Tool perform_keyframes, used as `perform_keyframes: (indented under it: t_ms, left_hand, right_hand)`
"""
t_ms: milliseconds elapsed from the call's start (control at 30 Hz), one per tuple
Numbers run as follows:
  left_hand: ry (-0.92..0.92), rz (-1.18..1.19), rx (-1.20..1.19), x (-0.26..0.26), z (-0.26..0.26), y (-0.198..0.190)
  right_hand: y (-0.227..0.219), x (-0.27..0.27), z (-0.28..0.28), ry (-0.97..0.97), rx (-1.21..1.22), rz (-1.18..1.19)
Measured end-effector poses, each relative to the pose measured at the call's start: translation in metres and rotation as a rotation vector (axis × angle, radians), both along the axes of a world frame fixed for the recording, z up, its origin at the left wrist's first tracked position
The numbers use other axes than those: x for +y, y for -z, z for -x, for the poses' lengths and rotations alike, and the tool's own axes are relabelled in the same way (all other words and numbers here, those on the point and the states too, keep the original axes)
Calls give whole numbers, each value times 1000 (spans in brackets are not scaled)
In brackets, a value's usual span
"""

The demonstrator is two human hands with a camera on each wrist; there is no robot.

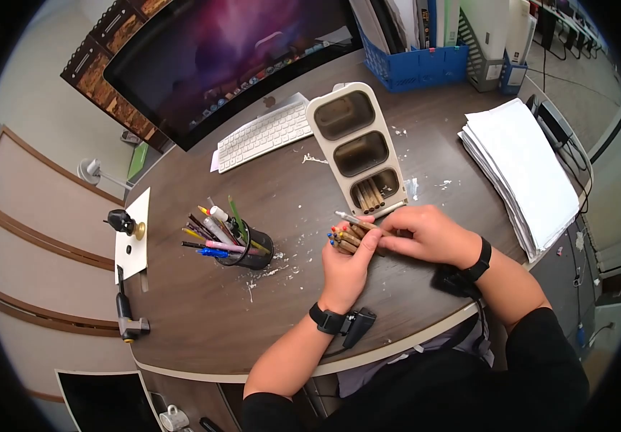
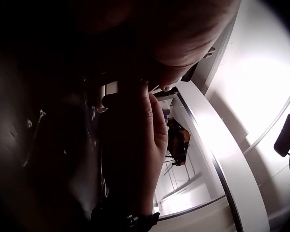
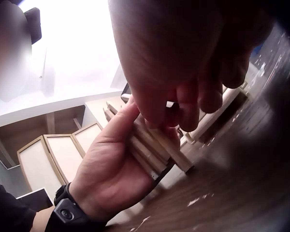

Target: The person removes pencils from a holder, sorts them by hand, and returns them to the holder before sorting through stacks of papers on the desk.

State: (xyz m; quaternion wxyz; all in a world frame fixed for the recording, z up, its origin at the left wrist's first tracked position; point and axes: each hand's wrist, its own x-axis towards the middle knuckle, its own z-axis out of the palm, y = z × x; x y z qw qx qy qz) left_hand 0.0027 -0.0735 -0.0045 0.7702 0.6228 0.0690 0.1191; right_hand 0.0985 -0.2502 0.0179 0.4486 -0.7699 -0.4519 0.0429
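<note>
My left hand (image 1: pixel 346 277) holds a bundle of wooden colored pencils (image 1: pixel 344 243), with blue, red and orange tips showing. My right hand (image 1: pixel 433 234) meets it at the bundle, thumb and forefinger pinching one pencil. In the right wrist view the pencil ends (image 3: pixel 150 153) jut out past the left palm (image 3: pixel 108 174). Just beyond the hands lies a cream organizer (image 1: pixel 359 86) with three dark compartments; several pencils (image 1: pixel 369 194) lie in the nearest one. The left wrist view is mostly dark, hiding the left fingers.
A black mesh cup (image 1: pixel 259 252) full of pens stands left of the hands. A white keyboard (image 1: pixel 264 135) and monitor (image 1: pixel 231 65) are behind. To the right is a thick paper stack (image 1: pixel 519 169); blue file holders (image 1: pixel 425 68) stand at the back. White scraps dot the desk.
</note>
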Motion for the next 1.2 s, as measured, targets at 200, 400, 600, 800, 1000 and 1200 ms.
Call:
perform_keyframes:
  t_ms: [200, 400, 600, 800, 1000, 1200]
  left_hand:
    - [-13, -145, -58, 0, 2, -5]
    - [139, -463, -76, -2, -1, -8]
    - [65, -521, -88, -2, -2, -5]
    - [-44, -564, -104, -4, 1, -8]
    - [-59, -307, 51, -4, 1, -1]
    - [-77, -166, 5, -4, 1, -4]
  right_hand:
    - [-22, -14, -9, 312, -81, -419]
    - [-19, -18, -9, 395, -102, -555]
    - [-12, -3, -8, 354, -195, -195]
    - [-5, 0, -6, 281, -42, -172]
    - [-2, 0, -9, 246, 125, -225]
    - [-2, 1, -7, 223, 221, -177]
